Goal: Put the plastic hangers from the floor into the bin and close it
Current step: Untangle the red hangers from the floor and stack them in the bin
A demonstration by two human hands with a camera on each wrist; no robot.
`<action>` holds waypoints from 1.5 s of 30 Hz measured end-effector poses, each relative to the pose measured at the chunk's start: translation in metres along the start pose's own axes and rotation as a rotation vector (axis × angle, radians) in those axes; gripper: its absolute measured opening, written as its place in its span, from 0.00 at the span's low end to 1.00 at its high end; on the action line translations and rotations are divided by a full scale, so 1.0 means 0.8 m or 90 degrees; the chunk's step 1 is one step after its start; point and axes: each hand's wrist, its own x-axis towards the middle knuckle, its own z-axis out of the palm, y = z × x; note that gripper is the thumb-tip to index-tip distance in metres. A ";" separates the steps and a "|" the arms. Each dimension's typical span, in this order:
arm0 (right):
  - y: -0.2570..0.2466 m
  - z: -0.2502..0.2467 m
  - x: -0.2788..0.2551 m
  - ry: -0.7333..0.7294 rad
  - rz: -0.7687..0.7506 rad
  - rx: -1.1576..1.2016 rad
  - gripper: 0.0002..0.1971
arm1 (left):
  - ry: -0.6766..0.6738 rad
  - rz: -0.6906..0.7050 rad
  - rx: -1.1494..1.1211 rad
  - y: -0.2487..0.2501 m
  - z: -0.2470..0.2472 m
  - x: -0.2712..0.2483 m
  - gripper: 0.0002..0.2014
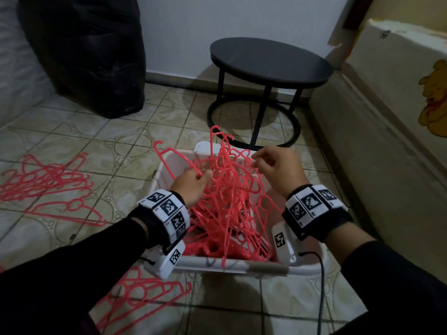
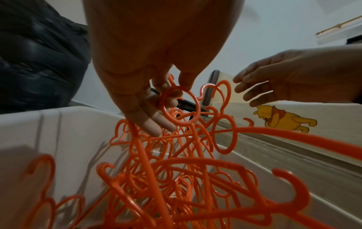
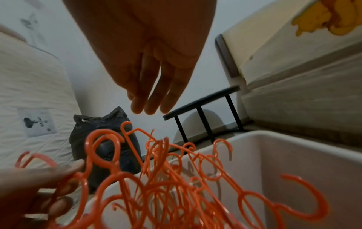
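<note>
left hand (image 1: 193, 187) grip: fingers curled into hanger tangle (image 1: 227, 197) standing high in white bin (image 1: 174, 163) | right hand (image 1: 275, 168) grip: released, hovering above | risk: hooks above rim block lid; snagged hooks drag neighbours out | loose hangers (image 1: 48, 184) remain on floor

The patterned beige tiled floor (image 1: 135, 131) carries an open white plastic bin (image 1: 169, 163) near the middle, holding a tangle of red plastic hangers (image 1: 232, 201). More loose red hangers (image 1: 50, 184) lie flat on the tiles to the bin's left, and another bunch (image 1: 145, 291) near its front left corner. A round black side table (image 1: 269, 60) stands beyond the bin, a bulging black plastic bag (image 1: 89, 52) at far left.
</note>
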 end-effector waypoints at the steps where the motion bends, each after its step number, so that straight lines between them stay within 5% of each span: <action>1: 0.000 0.001 -0.004 -0.037 0.008 0.012 0.08 | 0.000 -0.001 -0.010 -0.003 0.001 0.002 0.19; 6: -0.010 0.023 -0.023 -0.194 -0.014 -0.060 0.16 | 0.010 0.079 0.034 0.006 0.005 -0.005 0.19; 11: -0.012 0.026 -0.015 -0.108 -0.028 -0.078 0.01 | -0.011 0.063 0.044 0.003 0.008 0.003 0.25; 17: 0.004 0.000 -0.007 -0.099 0.052 -0.055 0.04 | -0.038 -0.173 -0.312 -0.002 0.004 0.019 0.19; 24: 0.007 0.019 -0.020 -0.275 -0.005 -0.257 0.10 | 0.045 -0.058 -0.329 0.024 -0.020 0.025 0.20; 27: 0.007 0.015 -0.021 -0.321 0.018 -0.364 0.13 | 0.094 -0.044 -0.457 0.036 -0.050 0.033 0.18; 31: -0.002 0.014 -0.022 -0.252 -0.023 -0.502 0.16 | -0.013 -0.131 -0.665 0.040 -0.073 0.024 0.14; 34: -0.026 0.023 -0.021 -0.093 -0.111 -0.366 0.14 | -0.106 -0.154 -0.782 0.038 -0.060 0.011 0.06; 36: -0.044 0.031 -0.023 -0.074 -0.128 -0.305 0.14 | -0.131 -0.155 -0.811 0.039 -0.046 0.007 0.06; 40: -0.053 0.050 -0.028 -0.195 -0.107 -0.282 0.15 | -0.114 -0.160 -0.824 0.036 -0.025 0.009 0.15; 45: -0.056 0.063 -0.037 -0.336 -0.015 -0.032 0.18 | -0.055 -0.182 -0.858 0.024 -0.016 0.015 0.10</action>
